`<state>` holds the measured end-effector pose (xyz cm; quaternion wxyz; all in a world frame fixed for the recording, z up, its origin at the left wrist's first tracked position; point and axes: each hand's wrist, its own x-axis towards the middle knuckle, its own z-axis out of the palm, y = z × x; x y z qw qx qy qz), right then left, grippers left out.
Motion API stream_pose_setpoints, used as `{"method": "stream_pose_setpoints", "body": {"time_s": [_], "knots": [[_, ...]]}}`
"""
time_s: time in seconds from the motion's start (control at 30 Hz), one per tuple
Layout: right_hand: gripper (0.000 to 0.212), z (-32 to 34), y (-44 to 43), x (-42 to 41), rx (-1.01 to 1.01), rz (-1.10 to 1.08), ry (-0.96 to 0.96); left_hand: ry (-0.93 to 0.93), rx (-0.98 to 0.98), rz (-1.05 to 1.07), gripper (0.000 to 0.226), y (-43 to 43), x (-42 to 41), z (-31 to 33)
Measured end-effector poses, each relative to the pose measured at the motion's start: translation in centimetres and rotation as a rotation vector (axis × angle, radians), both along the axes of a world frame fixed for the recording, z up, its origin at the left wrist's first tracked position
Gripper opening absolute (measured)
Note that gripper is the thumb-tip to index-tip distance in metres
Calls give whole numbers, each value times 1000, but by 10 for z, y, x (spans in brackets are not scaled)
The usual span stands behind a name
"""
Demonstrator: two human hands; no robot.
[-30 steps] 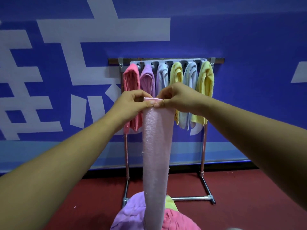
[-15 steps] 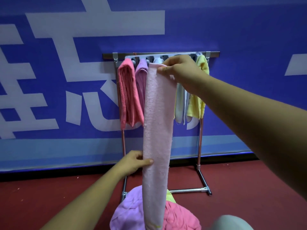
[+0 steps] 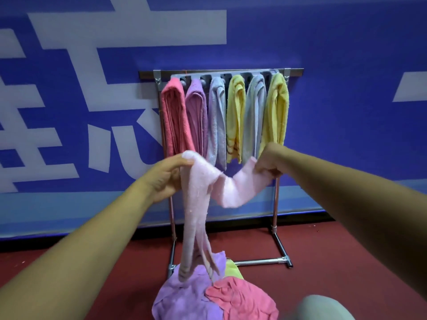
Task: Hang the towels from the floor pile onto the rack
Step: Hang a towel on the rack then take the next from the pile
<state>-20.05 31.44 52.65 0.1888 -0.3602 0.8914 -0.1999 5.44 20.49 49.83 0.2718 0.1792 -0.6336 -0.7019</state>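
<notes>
Pink towel [image 3: 198,199], apparently soft, light and limp, sags between the hands in front of the rack [image 3: 275,204], tail on the floor pile [image 3: 184,296]. Left hand [image 3: 166,179] pinches its middle, right hand [image 3: 268,163] grips one end; corners likely hold best.

A blue wall [image 3: 335,42] carries large white characters [image 3: 138,26]. Along the wall's foot run a pale blue band [image 3: 46,211] and a black strip [image 3: 18,245], meeting a dark red floor [image 3: 323,262].
</notes>
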Motion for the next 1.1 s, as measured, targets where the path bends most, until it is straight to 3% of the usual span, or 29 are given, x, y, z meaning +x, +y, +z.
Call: {"method": "stream_pose_setpoints", "body": {"time_s": [0.03, 0.07, 0.1, 0.17, 0.2, 0.27, 0.4, 0.47, 0.53, 0.67, 0.8, 0.9, 0.97, 1.1], "knots": [[18, -8, 0, 6, 102, 53, 22, -15, -3, -4, 23, 3, -2, 10], [20, -13, -2, 12, 81, 117, 23, -30, -8, -11, 21, 5, -4, 18], [22, -16, -5, 16, -77, 203, -75, -45, -19, -23, 22, 6, -6, 25], [34, -12, -6, 32, -451, 415, -567, -90, -60, -56, 33, 9, -9, 34], [40, -7, -5, 41, -535, 526, -787, -114, -80, -72, 39, 9, -11, 37], [50, 2, -6, 54, -553, 677, -955, -138, -89, -102, 48, 7, -12, 39], [47, 13, -9, 66, -470, 725, -761, -178, -109, -186, 58, -5, -6, 36], [27, 18, -7, 65, -463, 705, -691, -230, -127, -218, 60, -10, 1, 35], [15, 25, -4, 63, -509, 667, -712, -308, -162, -213, 63, -12, 9, 31], [16, 34, 3, 48, -618, 580, -758, -348, -213, -215, 50, -17, 20, 22], [13, 31, 1, 32, -409, 612, -758, -197, -180, -172, 24, -21, 15, 37], [3, 32, -4, 31, -310, 686, -821, -184, -240, -173, 40, -28, 2, 51], [14, 34, -10, 32, -341, 720, -869, -201, -266, -182, 48, -34, -7, 58], [10, 45, -28, 25, -509, 748, -846, -231, -274, -198, 24, -50, -24, 76]]}}
